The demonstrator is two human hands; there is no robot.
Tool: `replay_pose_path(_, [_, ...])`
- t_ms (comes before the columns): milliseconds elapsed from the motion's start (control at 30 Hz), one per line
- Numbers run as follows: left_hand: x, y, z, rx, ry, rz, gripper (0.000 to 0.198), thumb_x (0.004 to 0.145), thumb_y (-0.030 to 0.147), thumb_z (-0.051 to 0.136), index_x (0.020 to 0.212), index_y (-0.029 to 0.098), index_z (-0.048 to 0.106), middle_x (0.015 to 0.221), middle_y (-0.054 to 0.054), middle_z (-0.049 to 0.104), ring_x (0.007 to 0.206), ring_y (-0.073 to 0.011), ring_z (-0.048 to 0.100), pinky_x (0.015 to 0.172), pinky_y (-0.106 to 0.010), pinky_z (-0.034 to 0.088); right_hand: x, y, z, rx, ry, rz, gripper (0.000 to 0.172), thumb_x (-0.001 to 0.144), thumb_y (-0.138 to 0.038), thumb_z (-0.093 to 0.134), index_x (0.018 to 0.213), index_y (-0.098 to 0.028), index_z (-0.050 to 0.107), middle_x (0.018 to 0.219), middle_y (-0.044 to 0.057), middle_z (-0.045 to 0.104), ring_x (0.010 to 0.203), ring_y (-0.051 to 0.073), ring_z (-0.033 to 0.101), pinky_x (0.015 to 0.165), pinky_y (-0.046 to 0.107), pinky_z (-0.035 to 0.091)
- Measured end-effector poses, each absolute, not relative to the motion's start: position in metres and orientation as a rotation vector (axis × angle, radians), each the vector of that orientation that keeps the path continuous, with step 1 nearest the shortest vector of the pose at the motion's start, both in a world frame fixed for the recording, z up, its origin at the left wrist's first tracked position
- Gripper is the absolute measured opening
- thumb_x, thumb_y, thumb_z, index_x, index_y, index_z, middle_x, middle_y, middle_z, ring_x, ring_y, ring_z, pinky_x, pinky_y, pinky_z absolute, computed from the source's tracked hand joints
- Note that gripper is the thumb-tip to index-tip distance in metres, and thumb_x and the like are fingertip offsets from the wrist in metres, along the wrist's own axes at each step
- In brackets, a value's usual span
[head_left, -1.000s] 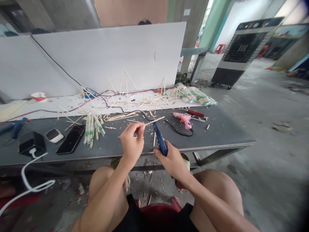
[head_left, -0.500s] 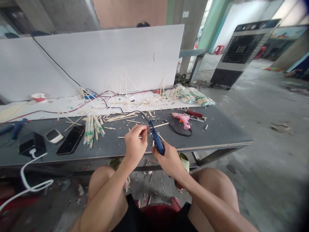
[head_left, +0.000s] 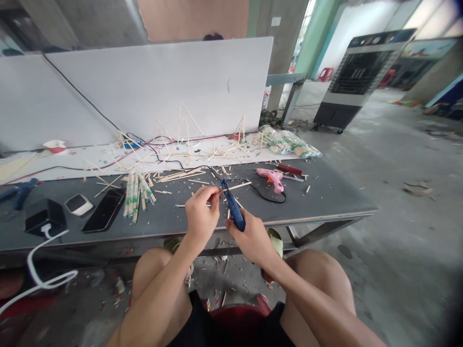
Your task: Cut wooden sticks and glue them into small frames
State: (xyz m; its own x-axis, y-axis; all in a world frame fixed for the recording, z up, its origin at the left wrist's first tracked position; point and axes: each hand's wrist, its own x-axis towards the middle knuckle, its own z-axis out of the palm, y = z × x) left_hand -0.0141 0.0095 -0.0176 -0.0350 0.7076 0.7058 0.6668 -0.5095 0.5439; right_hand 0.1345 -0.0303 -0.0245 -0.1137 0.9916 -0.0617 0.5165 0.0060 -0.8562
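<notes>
My left hand (head_left: pixel 201 215) pinches a thin wooden stick (head_left: pixel 238 186) between its fingertips, and the stick runs right past the nozzle of a blue hot glue gun (head_left: pixel 233 210). My right hand (head_left: pixel 251 238) grips that gun, with its tip pointing up and left, almost at the stick. Whether they touch is hidden by my fingers. A black cord (head_left: pixel 262 196) leaves the gun across the grey worktable (head_left: pixel 325 193). A pink glue gun (head_left: pixel 271 180) lies to the right of my hands. Loose sticks and chips are scattered around them.
A bundle of chopsticks (head_left: pixel 134 197), a black phone (head_left: pixel 104 210) and a black charger (head_left: pixel 45 217) lie left. Stick frames stand on a white board (head_left: pixel 152 86) behind, beside a plastic bag of chopsticks (head_left: pixel 289 143). The table's front edge crosses above my knees.
Since a second ago, my left hand has moved right and closer to the blue glue gun. The gun's tip has swung up and left, and the stick now lies across it.
</notes>
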Motion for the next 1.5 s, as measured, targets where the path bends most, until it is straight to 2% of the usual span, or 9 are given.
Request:
replay_pose_path(700, [-0.015,0.013,-0.018,2.122,1.503,1.635,0.016,0.09,0.014,0.058,0.081,0.017,0.071,0.079,-0.003,0.074,0.069,-0.0134,0.067,0.064,-0.023,0.051,0.134,-0.028,-0.025,-1.614,-1.697,0.965,0.005,0.082,-0.026,0.06,0.08,-0.021,0.057,0.072,0.001,0.068,0.063,0.016,0.056,0.06,0.025,0.035])
replay_pose_path(1033, [-0.02,0.021,-0.027,2.045,1.57,1.601,0.015,0.088,0.013,0.06,0.082,0.017,0.073,0.077,-0.002,0.074,0.066,-0.0132,0.067,0.063,-0.022,0.051,0.126,-0.018,-0.037,-1.666,-1.699,0.913,0.009,0.081,-0.026,0.062,0.075,-0.022,0.058,0.07,0.003,0.068,0.064,0.017,0.058,0.06,0.025,0.037])
replay_pose_path(1133, [-0.022,0.027,-0.032,2.03,1.665,1.527,0.015,0.085,0.011,0.06,0.082,0.017,0.073,0.078,-0.003,0.075,0.065,-0.0142,0.067,0.062,-0.023,0.049,0.124,-0.011,-0.042,-1.668,-1.687,1.003,0.012,0.082,-0.029,0.062,0.074,-0.022,0.059,0.068,0.004,0.067,0.063,0.017,0.061,0.059,0.025,0.039])
replay_pose_path(1333, [-0.031,0.047,-0.035,2.054,1.909,1.162,0.019,0.083,0.011,0.059,0.078,0.018,0.075,0.081,-0.006,0.076,0.075,-0.0192,0.068,0.069,-0.027,0.045,0.116,0.011,-0.043,-1.725,-1.633,1.347,0.02,0.082,-0.031,0.063,0.069,-0.02,0.053,0.053,0.003,0.06,0.046,0.017,0.06,0.05,0.026,0.044])
replay_pose_path(1500, [-0.032,0.061,-0.028,2.173,2.063,0.818,0.024,0.084,0.011,0.054,0.071,0.018,0.072,0.075,-0.008,0.073,0.074,-0.0203,0.064,0.067,-0.03,0.036,0.109,0.028,-0.043,-1.624,-1.437,1.583,0.023,0.078,-0.024,0.066,0.065,-0.019,0.048,0.056,0.001,0.057,0.043,0.014,0.056,0.042,0.025,0.045])
